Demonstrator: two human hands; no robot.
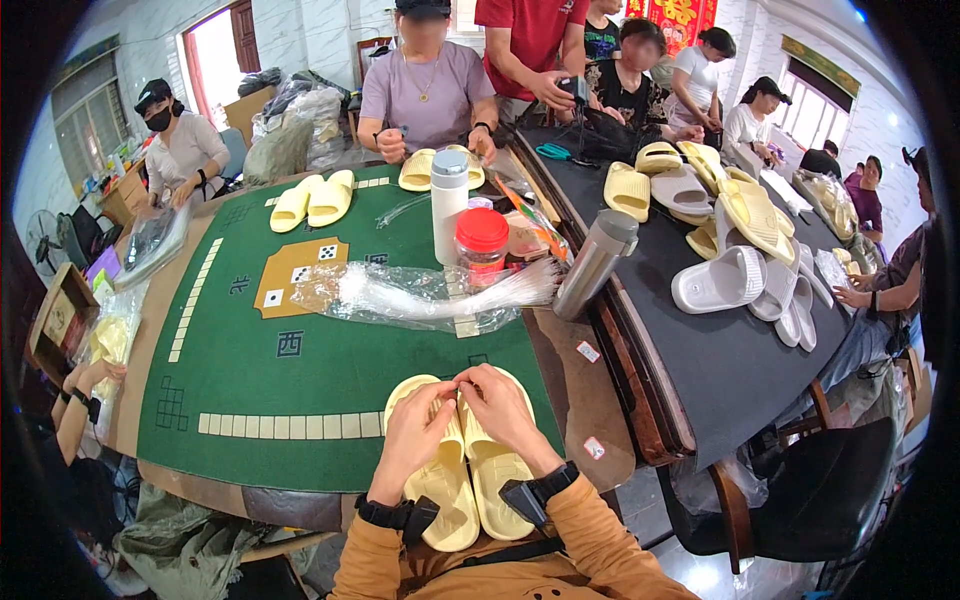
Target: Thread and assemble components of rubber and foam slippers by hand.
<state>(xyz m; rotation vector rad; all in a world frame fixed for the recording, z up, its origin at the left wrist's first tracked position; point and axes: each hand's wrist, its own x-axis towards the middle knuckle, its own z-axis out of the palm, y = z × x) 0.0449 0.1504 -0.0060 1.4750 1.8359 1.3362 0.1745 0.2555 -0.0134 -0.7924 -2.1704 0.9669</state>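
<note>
A pair of pale yellow slippers (447, 507) lies side by side at the near edge of the green-topped table, partly covered by my hands. My left hand (416, 428) rests over the left slipper's strap, its thumb and fingertips pinched together. Just beside it, my right hand (494, 405) is over the right slipper's strap, fingers also pinched, the fingertips of both hands almost meeting between the straps. Whatever thin thing they may hold is too small to make out. Beyond them lies a transparent plastic bag of thin white strands (430, 297), probably plastic ties.
Behind the bag stand a white bottle (449, 205), a red-lidded jar (482, 243) and a grey flask (597, 262). Yellow slippers (313, 201) lie farther back. On the black table to the right are piled yellow and grey slippers (718, 280). Several people work around both tables.
</note>
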